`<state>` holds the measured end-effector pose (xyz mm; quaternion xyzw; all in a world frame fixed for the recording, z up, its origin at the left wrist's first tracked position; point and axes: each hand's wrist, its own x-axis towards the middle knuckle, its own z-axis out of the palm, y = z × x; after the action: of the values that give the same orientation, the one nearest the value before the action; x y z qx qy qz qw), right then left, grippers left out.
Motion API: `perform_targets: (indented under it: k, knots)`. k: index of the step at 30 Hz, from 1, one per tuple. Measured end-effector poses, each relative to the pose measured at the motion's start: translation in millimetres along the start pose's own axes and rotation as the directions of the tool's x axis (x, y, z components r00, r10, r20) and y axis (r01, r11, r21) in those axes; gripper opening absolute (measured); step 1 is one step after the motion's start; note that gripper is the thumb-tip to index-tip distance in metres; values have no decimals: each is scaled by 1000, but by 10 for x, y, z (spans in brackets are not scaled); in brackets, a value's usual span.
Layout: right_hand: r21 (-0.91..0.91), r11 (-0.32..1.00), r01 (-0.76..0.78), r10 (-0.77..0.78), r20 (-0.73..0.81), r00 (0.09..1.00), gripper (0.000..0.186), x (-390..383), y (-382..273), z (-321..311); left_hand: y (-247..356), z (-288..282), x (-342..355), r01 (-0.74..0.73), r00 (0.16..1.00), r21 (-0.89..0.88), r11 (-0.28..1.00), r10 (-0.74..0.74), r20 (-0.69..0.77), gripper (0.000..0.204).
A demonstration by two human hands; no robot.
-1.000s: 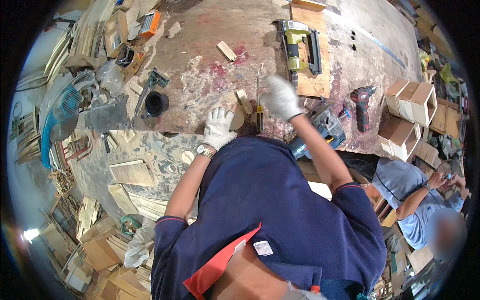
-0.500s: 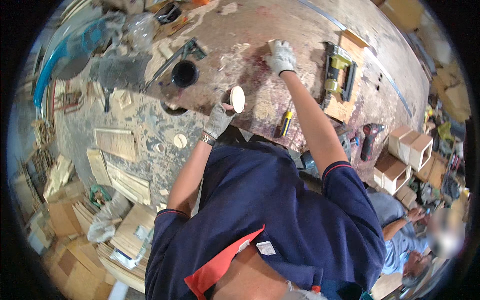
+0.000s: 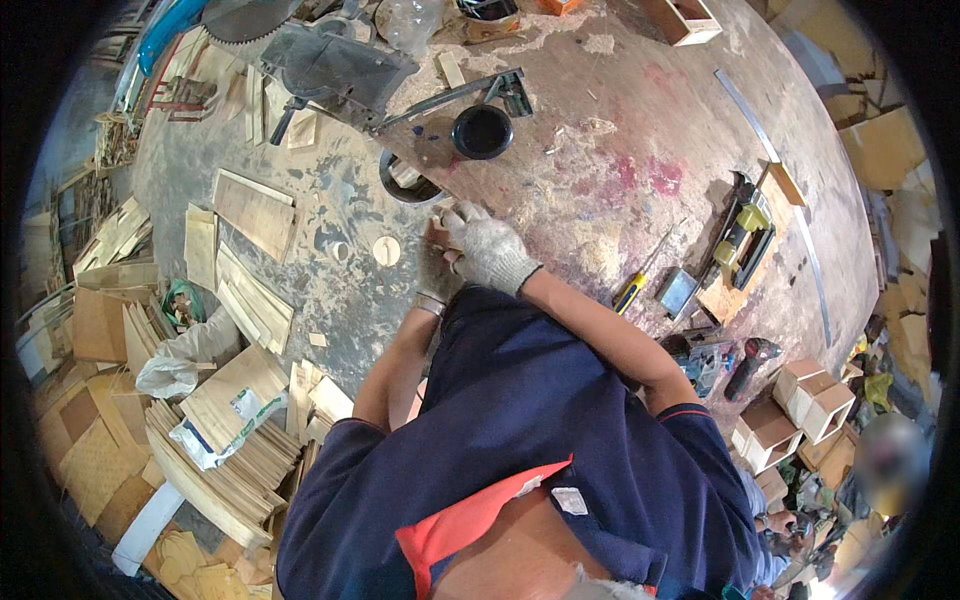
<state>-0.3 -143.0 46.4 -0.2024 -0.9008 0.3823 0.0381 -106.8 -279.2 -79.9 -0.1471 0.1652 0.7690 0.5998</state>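
Observation:
My gloved left hand and gloved right hand are together close in front of my body, at the near edge of the workbench. The right fingers curl over the left hand and cover most of it. A brownish piece shows between them; its kind and full shape are hidden. Just beyond the hands stand a dark round container and a black bowl. A yellow-handled screwdriver lies to the right, next to a small metal box.
A green nail gun rests on a board at the right, with a drill nearer. Open wooden boxes are stacked beyond it. At the far left is a saw blade. Planks and a pale disc lie leftward.
My right hand has come back from the far side of the bench to my left hand. The pale oval wooden disc in my left hand is out of sight. My view has shifted.

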Motion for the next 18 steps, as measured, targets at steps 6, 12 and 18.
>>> perform_targets:
  k: [6, 12, 18]
  knots:
    - [90, 965, -245, 250, -51, 967, 53, -234, 446, -435, 1032, -559, 500, -30, 901, 393, 919, 195, -387, 55]
    - [525, 741, -418, 620, -296, 727, 60, -1324, 1256, -773, 1043, -381, 694, 0, 699, 786, 619, 562, -442, 52]
    - [725, 485, -489, 874, -376, 308, 51, -2377, 1578, -599, -140, 1058, 1230, -403, 595, 840, -363, 594, 542, 48]
